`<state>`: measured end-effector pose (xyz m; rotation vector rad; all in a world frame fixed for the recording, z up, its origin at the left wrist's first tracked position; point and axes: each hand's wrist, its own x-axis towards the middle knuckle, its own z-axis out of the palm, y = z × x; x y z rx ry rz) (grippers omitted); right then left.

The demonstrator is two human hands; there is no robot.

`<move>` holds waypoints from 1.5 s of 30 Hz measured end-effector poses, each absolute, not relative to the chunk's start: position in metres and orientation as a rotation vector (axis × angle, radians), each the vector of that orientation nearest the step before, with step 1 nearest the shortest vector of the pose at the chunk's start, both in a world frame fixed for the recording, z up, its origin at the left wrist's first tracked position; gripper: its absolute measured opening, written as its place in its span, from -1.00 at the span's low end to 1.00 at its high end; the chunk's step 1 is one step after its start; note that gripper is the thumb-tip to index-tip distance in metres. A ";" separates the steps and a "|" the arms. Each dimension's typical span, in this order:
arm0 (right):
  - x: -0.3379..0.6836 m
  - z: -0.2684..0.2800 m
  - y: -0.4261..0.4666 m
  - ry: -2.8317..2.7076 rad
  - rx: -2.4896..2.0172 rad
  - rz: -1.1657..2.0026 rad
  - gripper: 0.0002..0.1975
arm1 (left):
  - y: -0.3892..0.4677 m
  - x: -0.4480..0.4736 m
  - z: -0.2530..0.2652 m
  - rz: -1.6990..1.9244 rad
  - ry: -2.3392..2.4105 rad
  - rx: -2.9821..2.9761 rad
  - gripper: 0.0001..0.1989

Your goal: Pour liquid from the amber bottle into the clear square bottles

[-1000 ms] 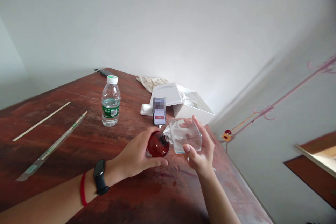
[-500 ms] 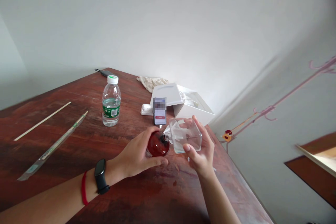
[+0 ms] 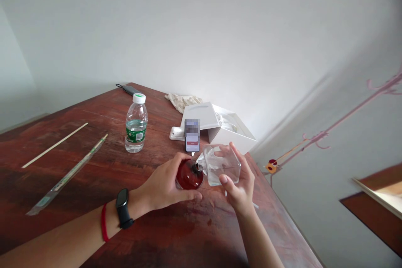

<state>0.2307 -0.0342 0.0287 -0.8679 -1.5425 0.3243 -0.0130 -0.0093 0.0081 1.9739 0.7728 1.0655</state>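
My left hand (image 3: pixel 168 182) is wrapped round a reddish-brown round bottle (image 3: pixel 190 176) standing on the table. In my right hand (image 3: pixel 240 188) is a clear square glass bottle (image 3: pixel 221 165), tipped on its side with its neck pointing left. The neck of the glass bottle meets the mouth of the brown bottle; exactly how they touch is too small to tell. A little clear liquid seems to lie in the lower side of the glass bottle. Just behind the bottles stands a phone (image 3: pixel 192 136) with a lit screen.
A water bottle (image 3: pixel 136 125) with a green label stands to the left. Further left lie a thin stick (image 3: pixel 55 145) and a wrapped stick (image 3: pixel 67 176). Behind are a white box (image 3: pixel 232 134), its lid (image 3: pixel 201 114), a cloth (image 3: pixel 184 101) and a dark flat device (image 3: pixel 129 89). A pink rack (image 3: pixel 320 137) leans at right.
The liquid in the glass bottle looks lower than before. Both hands keep their grip in nearly the same place, and the view has shifted slightly.
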 end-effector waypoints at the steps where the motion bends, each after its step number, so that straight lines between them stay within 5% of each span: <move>1: 0.230 0.028 -0.034 -1.534 -0.865 0.328 -0.21 | -0.009 -0.013 0.009 1.071 0.767 1.975 -0.17; 45: 0.217 0.033 -0.055 -1.425 -0.959 0.476 -0.23 | -0.001 -0.015 0.011 1.126 0.770 2.085 -0.29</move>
